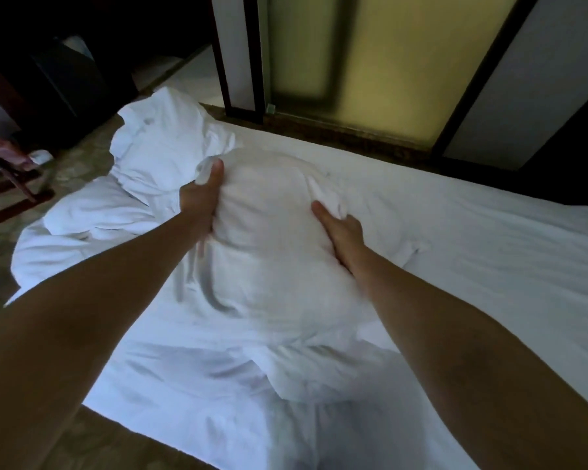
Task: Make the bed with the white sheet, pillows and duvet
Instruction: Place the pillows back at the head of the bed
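**2 hands on 1 pillow over the sheeted bed**

Counted: 2 bare hands, 2 pillows, 1 white sheet, 1 bunched duvet.

The pillow (269,239) lies between the hands, long axis running away from the person, over the middle of the white sheet (472,259). The left hand (199,198) grips its left edge: the thumb lies on top and a fold of the case bulges out over the knuckles. The fingers are curled into the fabric below and mostly hidden. The right hand (342,232) holds the right edge, thumb stretched forward along the top, fingers wrapped round the side and buried in the cloth. The pillow's near end sags down to the sheet. Whether its far end is lifted off the bed cannot be told.

The second pillow (160,140) sits beyond the left hand, at the bed's far-left end, resting on the crumpled duvet (82,225), which spills over the bed's edge toward the tiled floor (82,154).

Behind the bed stands a frosted, yellow-lit door panel (370,45) in a dark frame. Dark wooden furniture (11,195) shows at the left edge, too dim to identify.
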### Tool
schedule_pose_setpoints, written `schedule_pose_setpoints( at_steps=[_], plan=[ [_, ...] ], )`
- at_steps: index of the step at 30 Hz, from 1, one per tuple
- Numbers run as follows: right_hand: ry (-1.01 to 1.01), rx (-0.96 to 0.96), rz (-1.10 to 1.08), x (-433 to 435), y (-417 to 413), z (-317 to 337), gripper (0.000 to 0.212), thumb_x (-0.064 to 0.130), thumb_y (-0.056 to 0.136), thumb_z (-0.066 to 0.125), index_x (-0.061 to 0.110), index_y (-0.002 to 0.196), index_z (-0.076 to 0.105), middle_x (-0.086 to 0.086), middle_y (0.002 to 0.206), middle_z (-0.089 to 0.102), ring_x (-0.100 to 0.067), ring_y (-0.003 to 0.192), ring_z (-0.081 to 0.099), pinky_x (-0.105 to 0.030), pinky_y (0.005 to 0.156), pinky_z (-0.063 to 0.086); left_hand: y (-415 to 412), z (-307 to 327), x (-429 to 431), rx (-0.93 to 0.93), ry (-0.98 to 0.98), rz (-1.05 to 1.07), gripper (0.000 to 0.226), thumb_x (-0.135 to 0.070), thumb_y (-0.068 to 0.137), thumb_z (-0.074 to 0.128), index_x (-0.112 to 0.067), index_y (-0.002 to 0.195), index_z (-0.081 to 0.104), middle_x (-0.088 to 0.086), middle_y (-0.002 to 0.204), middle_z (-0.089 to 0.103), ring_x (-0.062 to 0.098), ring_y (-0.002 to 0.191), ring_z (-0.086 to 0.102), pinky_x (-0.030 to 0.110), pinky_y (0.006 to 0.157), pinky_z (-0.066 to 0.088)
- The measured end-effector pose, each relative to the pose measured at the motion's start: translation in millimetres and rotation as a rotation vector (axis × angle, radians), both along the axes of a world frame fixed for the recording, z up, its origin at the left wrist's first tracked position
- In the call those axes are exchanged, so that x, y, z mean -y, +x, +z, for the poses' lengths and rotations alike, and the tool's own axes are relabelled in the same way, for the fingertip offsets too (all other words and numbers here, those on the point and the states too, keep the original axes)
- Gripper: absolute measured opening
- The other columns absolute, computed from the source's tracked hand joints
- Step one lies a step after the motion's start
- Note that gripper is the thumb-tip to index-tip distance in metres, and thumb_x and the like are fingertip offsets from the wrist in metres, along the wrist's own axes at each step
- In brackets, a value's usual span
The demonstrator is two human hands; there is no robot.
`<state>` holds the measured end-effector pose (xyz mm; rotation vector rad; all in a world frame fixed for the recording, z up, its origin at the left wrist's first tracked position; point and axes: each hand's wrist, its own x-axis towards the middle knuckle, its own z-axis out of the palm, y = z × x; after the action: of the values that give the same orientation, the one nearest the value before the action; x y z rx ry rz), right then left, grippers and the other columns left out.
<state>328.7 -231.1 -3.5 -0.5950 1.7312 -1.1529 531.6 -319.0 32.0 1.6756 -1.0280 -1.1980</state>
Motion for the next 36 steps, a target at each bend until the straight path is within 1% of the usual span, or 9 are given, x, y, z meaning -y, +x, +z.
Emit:
schedule_pose_setpoints(
  at_steps=[3, 6, 11, 17, 22, 27, 32, 34, 36],
  plan=[
    [-0.006, 0.029, -0.064, -17, -25, 21, 0.089, 0.063, 0.071, 0.067, 0.013, 0.14, 0.038, -0.008, 0.135, 0.051, -0.028, 0.117, 0.053, -0.037, 0.101, 0.042, -32, 21, -8, 0.011, -0.037, -0.097, 0.079, -0.07, 0.078, 0.051, -0.012, 0.132, 0.048, 0.004, 0.125, 0.057, 0.022, 0.107, 0.055, 0.031, 0.094, 0.044],
    [-0.038, 0.05, -0.149, -42, -54, 35, 0.087, 0.065, 0.074, 0.062, 0.015, 0.14, 0.038, -0.005, 0.132, 0.052, -0.025, 0.116, 0.052, -0.033, 0.097, 0.04, -70, 38, -21, 0.054, -0.069, -0.239, 0.083, -0.077, 0.076, 0.044, -0.014, 0.131, 0.048, 0.002, 0.126, 0.057, 0.022, 0.11, 0.055, 0.035, 0.104, 0.039],
    [-0.122, 0.081, -0.319, -98, -113, 59, 0.078, 0.065, 0.073, 0.062, 0.017, 0.132, 0.048, -0.003, 0.12, 0.058, -0.02, 0.101, 0.057, -0.03, 0.089, 0.045, -154, 65, -62, -0.03, -0.164, -0.345, 0.04, -0.058, 0.086, 0.052, -0.019, 0.094, 0.053, -0.006, 0.091, 0.058, 0.011, 0.086, 0.054, 0.021, 0.079, 0.038],
    [-0.215, 0.008, -0.485, -185, -220, 90, 0.041, 0.06, 0.079, 0.06, 0.021, 0.092, 0.056, 0.007, 0.088, 0.06, -0.005, 0.076, 0.057, -0.019, 0.061, 0.044, -266, 74, -132, -0.172, -0.199, -0.427, 0.041, -0.057, 0.082, 0.059, -0.018, 0.096, 0.064, -0.005, 0.092, 0.064, 0.012, 0.092, 0.063, 0.02, 0.076, 0.045],
    [-0.228, -0.015, -0.642, -277, -325, 84, 0.068, 0.063, 0.086, 0.046, 0.015, 0.134, 0.045, -0.001, 0.123, 0.053, -0.012, 0.098, 0.047, -0.021, 0.085, 0.035, -388, 71, -207, -0.196, -0.147, -0.595, 0.043, -0.059, 0.082, 0.058, -0.017, 0.091, 0.062, -0.009, 0.082, 0.063, 0.006, 0.077, 0.061, 0.017, 0.064, 0.045],
    [-0.193, -0.135, -0.772, -354, -429, 82, 0.081, 0.075, 0.081, 0.038, 0.022, 0.143, 0.034, -0.002, 0.145, 0.039, -0.021, 0.131, 0.04, -0.032, 0.111, 0.028, -512, 65, -273, -0.238, -0.11, -0.707, 0.045, -0.06, 0.082, 0.056, -0.017, 0.094, 0.062, -0.008, 0.085, 0.063, 0.007, 0.08, 0.061, 0.019, 0.07, 0.046],
    [-0.2, -0.109, -0.914, -414, -532, 94, 0.076, 0.068, 0.082, 0.047, 0.014, 0.136, 0.044, 0.0, 0.128, 0.05, -0.016, 0.108, 0.049, -0.03, 0.098, 0.039, -617, 73, -331, -0.271, -0.077, -0.798, 0.039, -0.056, 0.086, 0.053, -0.017, 0.091, 0.059, -0.009, 0.081, 0.061, 0.002, 0.074, 0.058, 0.013, 0.059, 0.044],
    [-0.213, -0.092, -0.973, -436, -571, 94, 0.075, 0.068, 0.084, 0.043, 0.013, 0.134, 0.045, 0.0, 0.118, 0.049, -0.015, 0.1, 0.047, -0.029, 0.09, 0.04, -656, 69, -349, -0.291, -0.057, -0.846, 0.042, -0.057, 0.087, 0.05, -0.017, 0.098, 0.056, -0.007, 0.089, 0.061, 0.008, 0.087, 0.061, 0.018, 0.069, 0.048],
    [-0.17, -0.093, -1.012, -461, -606, 79, 0.077, 0.07, 0.085, 0.037, 0.011, 0.133, 0.047, 0.0, 0.118, 0.052, -0.017, 0.1, 0.049, -0.029, 0.088, 0.04, -689, 52, -367, -0.208, -0.027, -0.898, 0.06, -0.061, 0.087, 0.045, -0.014, 0.124, 0.049, 0.002, 0.116, 0.059, 0.021, 0.114, 0.056, 0.028, 0.091, 0.047]
  ],
)
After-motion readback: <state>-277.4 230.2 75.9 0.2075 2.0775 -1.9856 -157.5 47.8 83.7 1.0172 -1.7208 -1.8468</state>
